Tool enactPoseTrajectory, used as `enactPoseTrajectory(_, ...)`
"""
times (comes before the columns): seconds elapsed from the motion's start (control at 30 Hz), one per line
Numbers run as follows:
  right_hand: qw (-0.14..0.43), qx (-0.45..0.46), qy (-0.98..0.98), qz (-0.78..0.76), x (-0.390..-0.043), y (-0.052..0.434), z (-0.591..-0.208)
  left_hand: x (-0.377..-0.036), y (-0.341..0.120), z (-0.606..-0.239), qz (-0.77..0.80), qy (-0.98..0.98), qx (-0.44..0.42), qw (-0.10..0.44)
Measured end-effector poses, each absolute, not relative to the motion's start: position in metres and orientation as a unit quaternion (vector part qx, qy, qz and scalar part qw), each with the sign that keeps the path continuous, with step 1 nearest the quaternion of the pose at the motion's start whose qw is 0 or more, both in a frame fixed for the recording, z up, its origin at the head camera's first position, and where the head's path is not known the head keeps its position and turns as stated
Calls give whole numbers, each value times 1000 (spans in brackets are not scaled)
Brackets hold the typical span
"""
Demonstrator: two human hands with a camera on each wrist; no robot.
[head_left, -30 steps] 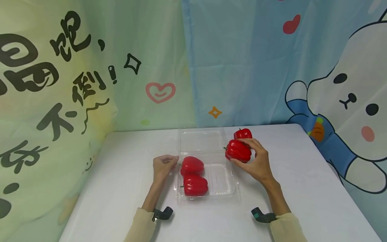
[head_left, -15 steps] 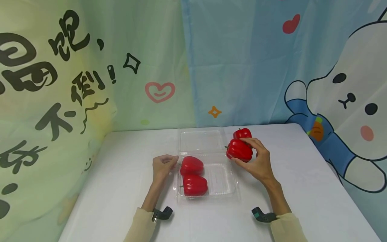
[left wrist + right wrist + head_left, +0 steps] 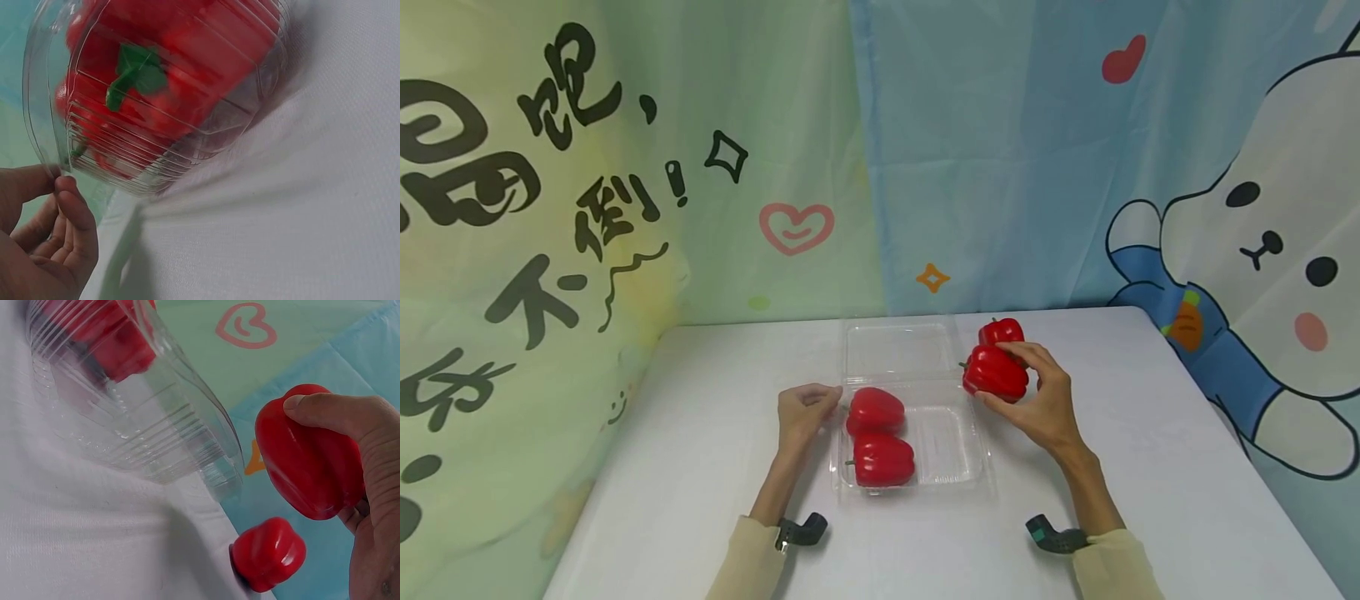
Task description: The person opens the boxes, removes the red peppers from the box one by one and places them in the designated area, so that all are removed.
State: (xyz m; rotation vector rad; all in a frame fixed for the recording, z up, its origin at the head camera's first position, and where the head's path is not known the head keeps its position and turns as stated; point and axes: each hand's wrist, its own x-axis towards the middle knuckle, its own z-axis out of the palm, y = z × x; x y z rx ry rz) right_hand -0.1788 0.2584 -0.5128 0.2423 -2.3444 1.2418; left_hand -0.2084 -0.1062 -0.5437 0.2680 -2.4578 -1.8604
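In the head view, at frame centre, the right hand grips a glossy red bell pepper off the table, just right of the clear plastic clamshell tray; behind it a second loose red pepper sits on the white table; the left hand pinches the tray's left rim; two more red peppers lie in the tray's left half.

Left wrist view: at lower left, thumb and fingertips close on the tray rim; the peppers show red through the ribbed wall.

Right wrist view: at right, curled fingers clasp the held pepper; the loose pepper rests below it.
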Motion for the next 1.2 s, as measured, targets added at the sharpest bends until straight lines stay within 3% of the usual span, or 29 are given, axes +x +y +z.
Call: enactPoseTrajectory(1.2, 263, 63, -851, 451, -182, 267, -516, -208, -107, -544, -607, -790, 78, 28)
